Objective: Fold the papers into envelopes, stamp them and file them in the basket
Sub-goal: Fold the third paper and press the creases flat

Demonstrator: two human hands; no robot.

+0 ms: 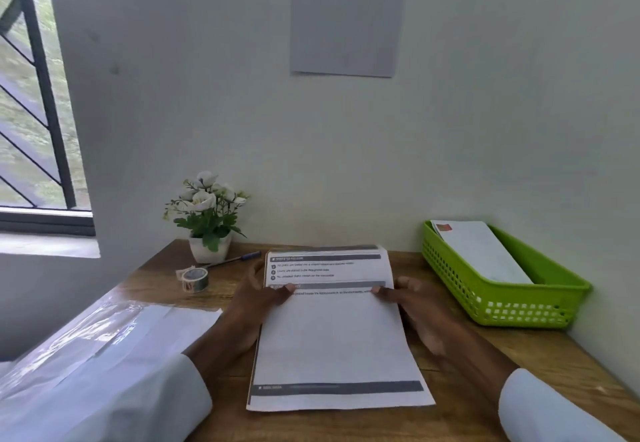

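A stack of printed papers lies in the middle of the wooden desk. The far end of the top sheet is folded over toward me, and its edge runs across the stack between my hands. My left hand pinches that folded edge at the left side. At the right side my right hand pinches the same edge. A green plastic basket stands at the right by the wall, with a white stamped envelope lying in it. A roll of stamps or tape sits left of the papers.
A white pot of artificial flowers stands at the back left, with a blue pen beside it. Clear plastic packaging with white envelopes covers the desk's left side. A printed sheet hangs on the wall. A barred window is at the left.
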